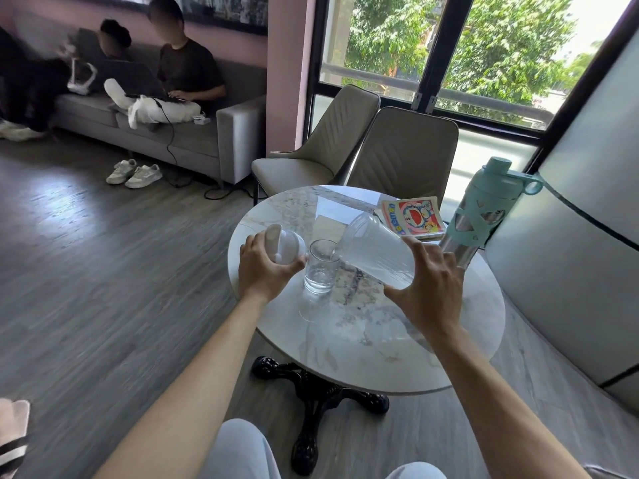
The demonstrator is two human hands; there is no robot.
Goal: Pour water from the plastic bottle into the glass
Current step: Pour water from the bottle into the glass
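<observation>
Pouring stage: the right hand (427,292) holds the clear plastic bottle (375,248) tilted, fingers (416,248) spread round its wide body, mouth touching the rim of the glass (321,267) near the bench (380,340) centre. The left hand (264,267) grips the white cap (281,245). Thin plastic likely flexes; the glass looks fragile. A teal flask (484,209) and comic book (413,216) crowd the far right edge.

**Bottle tipped over the glass**

The clear plastic bottle (375,248) lies steeply tilted, base raised up and back, its mouth at the rim of the glass (321,267). Water pools along its lower side. The clear glass stands upright on the table, partly filled with water.
</observation>
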